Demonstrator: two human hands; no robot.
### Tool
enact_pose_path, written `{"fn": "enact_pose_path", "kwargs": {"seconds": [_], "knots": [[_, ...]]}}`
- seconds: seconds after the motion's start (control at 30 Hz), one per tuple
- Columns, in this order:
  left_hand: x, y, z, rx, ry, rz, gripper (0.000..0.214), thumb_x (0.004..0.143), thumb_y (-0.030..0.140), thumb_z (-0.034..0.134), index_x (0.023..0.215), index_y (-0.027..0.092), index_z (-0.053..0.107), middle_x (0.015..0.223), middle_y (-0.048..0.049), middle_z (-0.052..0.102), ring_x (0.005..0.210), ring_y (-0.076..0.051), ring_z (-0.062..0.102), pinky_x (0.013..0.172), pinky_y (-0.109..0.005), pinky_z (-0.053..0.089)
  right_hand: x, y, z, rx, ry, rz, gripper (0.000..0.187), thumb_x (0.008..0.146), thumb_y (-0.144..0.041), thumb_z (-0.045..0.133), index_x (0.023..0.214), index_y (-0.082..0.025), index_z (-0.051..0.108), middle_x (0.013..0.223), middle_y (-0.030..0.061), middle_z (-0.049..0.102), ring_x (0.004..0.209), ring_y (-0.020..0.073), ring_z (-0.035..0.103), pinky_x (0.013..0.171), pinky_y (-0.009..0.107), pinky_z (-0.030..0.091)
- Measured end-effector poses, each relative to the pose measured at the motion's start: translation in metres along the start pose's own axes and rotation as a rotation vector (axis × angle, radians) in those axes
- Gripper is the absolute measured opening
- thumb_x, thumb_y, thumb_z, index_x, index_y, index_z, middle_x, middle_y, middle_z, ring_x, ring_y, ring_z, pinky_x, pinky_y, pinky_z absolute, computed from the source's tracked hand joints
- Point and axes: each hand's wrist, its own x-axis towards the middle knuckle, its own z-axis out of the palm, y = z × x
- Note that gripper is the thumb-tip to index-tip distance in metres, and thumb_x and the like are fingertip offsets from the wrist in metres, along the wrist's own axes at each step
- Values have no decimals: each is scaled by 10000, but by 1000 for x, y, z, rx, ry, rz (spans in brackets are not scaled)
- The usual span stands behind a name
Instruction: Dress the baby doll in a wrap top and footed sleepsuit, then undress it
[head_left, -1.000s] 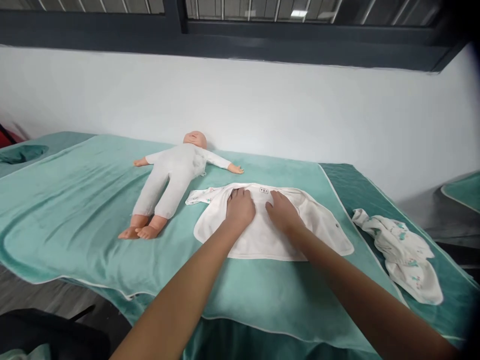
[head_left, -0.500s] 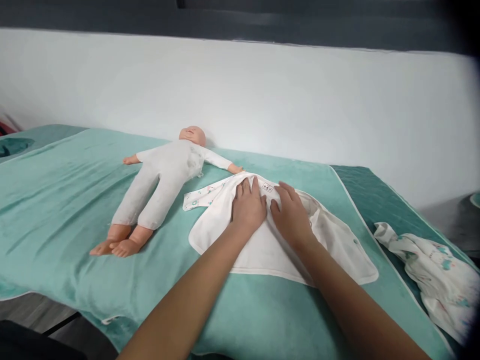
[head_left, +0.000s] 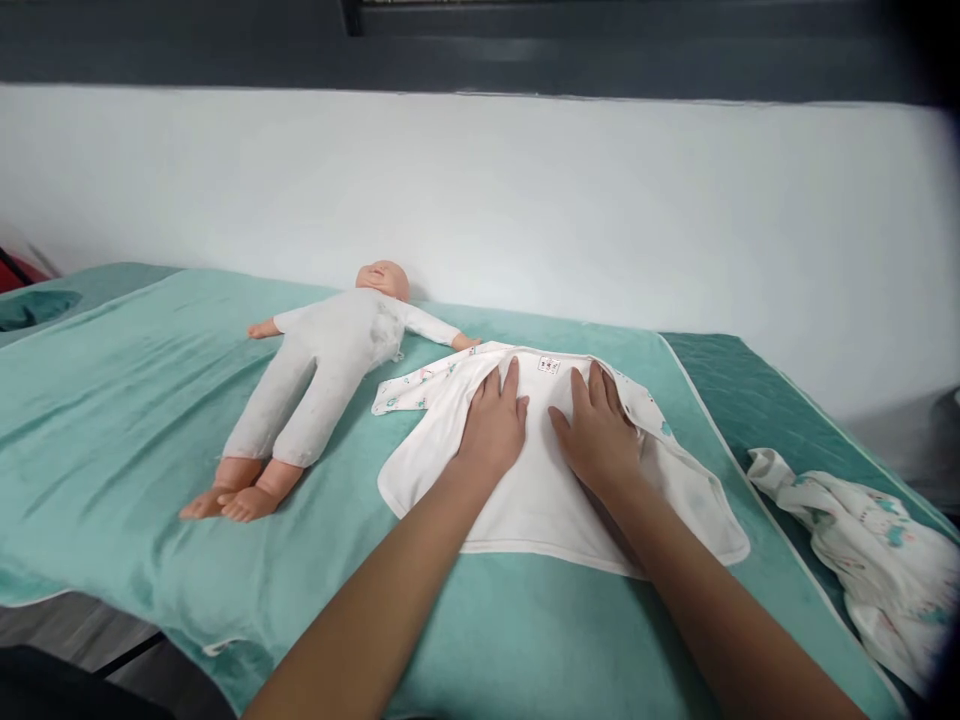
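A white baby shirt (head_left: 540,510) lies spread open, its pale inner side up and a small label at the neck. Patterned cloth shows on its left sleeve and along the right shoulder. My left hand (head_left: 495,420) rests flat on the shirt left of the label, fingers stretched towards the collar. To the right of the label, my right hand (head_left: 596,425) presses on the cloth with its fingers apart. Just left of the shirt, a baby doll (head_left: 334,335) with a white cloth body lies on its back, one hand close to the shirt's shoulder.
A light green sheet (head_left: 150,400) covers the bed, with a darker green cover (head_left: 720,375) showing at the right. Crumpled patterned baby clothing (head_left: 870,540) lies near the right edge. Behind the bed rises a white wall (head_left: 480,200).
My right hand has moved slightly right, smoothing the collar, so the neckline now lies flatter and the label shows fully. More patterned cloth is visible at the right shoulder. The doll stays put.
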Motion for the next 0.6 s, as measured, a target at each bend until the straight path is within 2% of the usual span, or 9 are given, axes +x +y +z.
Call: {"fn": "enact_pose_path", "kwargs": {"seconds": [0.13, 0.27, 0.4, 0.6], "knots": [[11, 1, 5, 8, -93, -57, 632, 985, 433, 302, 1554, 168, 224, 1623, -167, 218, 1517, -316, 163, 1212, -472, 237, 9, 1, 2, -44, -54, -17, 591, 967, -418, 344, 1505, -176, 312, 1630, 136, 198, 1471, 316, 234, 1010, 537, 437], [24, 2, 10, 12, -180, -90, 638, 987, 434, 277, 1546, 129, 246, 1620, -190, 219, 1511, -318, 185, 1215, -479, 226, 24, -5, 12, -36, -42, 25, 540, 979, -371, 309, 1455, -129, 392, 1593, 202, 266, 1448, 361, 269, 1033, 611, 379], [28, -2, 14, 4, -170, -113, 644, 988, 451, 264, 1540, 118, 266, 1610, -197, 243, 1509, -324, 191, 1217, -458, 224, 33, -7, 20, 44, -90, 59, 554, 992, -350, 239, 1483, -124, 361, 1607, 180, 251, 1463, 324, 266, 1034, 560, 415], [27, -6, 19, 5, -122, -115, 642, 990, 452, 271, 1549, 138, 243, 1617, -178, 239, 1512, -305, 189, 1217, -446, 229, 37, -2, 26, 76, -161, 58, 665, 989, -480, 210, 1553, -127, 234, 1645, 147, 138, 1497, 302, 195, 1062, 538, 406]]}}
